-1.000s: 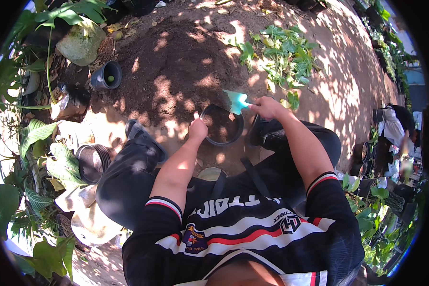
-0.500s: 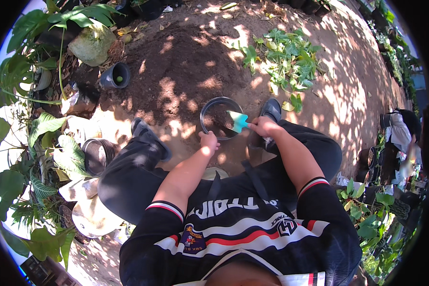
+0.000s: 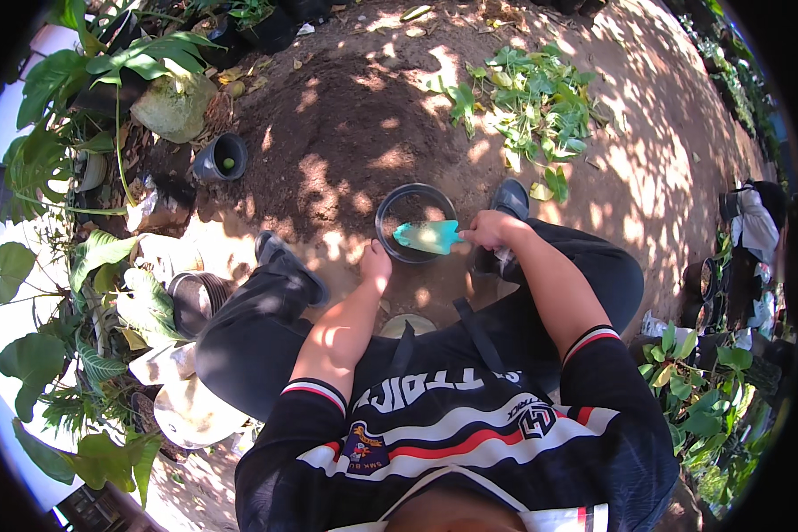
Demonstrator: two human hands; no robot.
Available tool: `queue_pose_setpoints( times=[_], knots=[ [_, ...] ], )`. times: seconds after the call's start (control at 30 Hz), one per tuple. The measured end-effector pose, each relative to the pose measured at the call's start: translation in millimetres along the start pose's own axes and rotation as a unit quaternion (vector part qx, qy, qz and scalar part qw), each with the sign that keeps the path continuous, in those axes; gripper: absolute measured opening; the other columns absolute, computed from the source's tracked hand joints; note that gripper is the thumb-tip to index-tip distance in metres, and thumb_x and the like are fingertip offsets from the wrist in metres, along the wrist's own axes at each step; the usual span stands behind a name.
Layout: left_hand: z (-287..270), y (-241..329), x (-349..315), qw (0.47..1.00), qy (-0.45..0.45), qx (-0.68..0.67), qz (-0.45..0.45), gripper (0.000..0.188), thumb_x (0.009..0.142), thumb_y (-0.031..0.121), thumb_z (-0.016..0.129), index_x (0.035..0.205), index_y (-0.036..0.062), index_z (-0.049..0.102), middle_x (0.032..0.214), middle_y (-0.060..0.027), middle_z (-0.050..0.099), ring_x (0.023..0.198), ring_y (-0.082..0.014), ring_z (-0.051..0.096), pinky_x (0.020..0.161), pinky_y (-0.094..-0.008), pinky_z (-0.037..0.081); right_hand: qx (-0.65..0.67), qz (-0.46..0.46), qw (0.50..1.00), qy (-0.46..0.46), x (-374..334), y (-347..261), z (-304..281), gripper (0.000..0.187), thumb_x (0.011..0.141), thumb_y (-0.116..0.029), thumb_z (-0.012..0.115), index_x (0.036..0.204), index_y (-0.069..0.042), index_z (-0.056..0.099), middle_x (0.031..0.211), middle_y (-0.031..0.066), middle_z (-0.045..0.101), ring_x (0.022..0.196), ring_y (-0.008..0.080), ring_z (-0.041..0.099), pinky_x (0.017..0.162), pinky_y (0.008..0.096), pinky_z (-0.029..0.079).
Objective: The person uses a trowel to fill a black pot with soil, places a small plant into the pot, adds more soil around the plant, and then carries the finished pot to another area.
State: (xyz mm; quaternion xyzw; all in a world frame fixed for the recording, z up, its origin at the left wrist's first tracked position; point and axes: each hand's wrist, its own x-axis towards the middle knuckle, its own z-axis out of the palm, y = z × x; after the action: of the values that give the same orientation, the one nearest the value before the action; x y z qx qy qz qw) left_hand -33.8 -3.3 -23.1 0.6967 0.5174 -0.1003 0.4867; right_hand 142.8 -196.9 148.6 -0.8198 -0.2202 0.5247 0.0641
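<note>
I am crouched on the bare ground with my knees spread, and a black pot (image 3: 414, 222) sits on the soil between my feet. My right hand (image 3: 488, 230) is curled tight round the handle of a turquoise trowel (image 3: 428, 236), whose blade lies flat across the near side of the pot's mouth, pointing to my left. My left hand (image 3: 375, 263) rests against the pot's near rim, at its lower left; its fingers are folded under and I cannot tell whether they grip the rim or only press on it. The pot stands upright with dark soil inside.

In front of the pot rises a mound of brown soil (image 3: 346, 133) in dappled shade. A heap of cut green leaves (image 3: 532, 97) lies beyond my right foot, well apart from the pot. To my left a small grey pot (image 3: 222, 158) lies tipped on its side near a pale stone (image 3: 173, 106), and a stack of dark pots (image 3: 193, 300) stands just beside my left knee among broad-leaved plants (image 3: 106, 266)
</note>
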Motion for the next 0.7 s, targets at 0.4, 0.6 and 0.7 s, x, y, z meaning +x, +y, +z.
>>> queue_pose_setpoints(
  times=[0.4, 0.6, 0.7],
  knots=[
    [6.0, 13.0, -4.8, 0.963, -0.043, 0.239, 0.115, 0.043, 0.089, 0.031, 0.035, 0.081, -0.0018, 0.061, 0.085, -0.0243, 0.06, 0.084, -0.0396, 0.057, 0.077, -0.045, 0.043, -0.028, 0.067, 0.99, 0.125, -49.4, 2.0, -60.2, 0.057, 0.086, -0.044, 0.044, 0.063, 0.007, 0.06, 0.058, 0.0161, 0.059, 0.058, 0.0273, 0.06, 0.061, 0.0377, 0.047],
    [32.9, 47.3, -17.3, 0.994, 0.011, 0.06, 0.087, 0.04, 0.086, 0.029, 0.039, 0.076, -0.0036, 0.061, 0.068, -0.0196, 0.061, 0.065, -0.0302, 0.061, 0.062, -0.0397, 0.047, 0.044, 0.048, 0.978, 0.197, -58.8, -12.7, -76.6, 0.055, 0.086, -0.043, 0.042, 0.072, 0.006, 0.062, 0.063, 0.0184, 0.06, 0.066, 0.0313, 0.061, 0.071, 0.0397, 0.047],
    [21.9, 15.6, -6.0, 0.991, -0.045, 0.106, -0.062, 0.038, 0.086, 0.028, 0.038, 0.082, -0.0024, 0.061, 0.081, -0.0197, 0.059, 0.077, -0.0301, 0.058, 0.069, -0.0399, 0.044, 0.038, 0.042, 0.981, 0.185, -57.5, -8.8, -80.8, 0.053, 0.086, -0.043, 0.043, 0.077, 0.006, 0.063, 0.067, 0.0187, 0.061, 0.07, 0.0308, 0.062, 0.073, 0.0396, 0.046]
  ],
)
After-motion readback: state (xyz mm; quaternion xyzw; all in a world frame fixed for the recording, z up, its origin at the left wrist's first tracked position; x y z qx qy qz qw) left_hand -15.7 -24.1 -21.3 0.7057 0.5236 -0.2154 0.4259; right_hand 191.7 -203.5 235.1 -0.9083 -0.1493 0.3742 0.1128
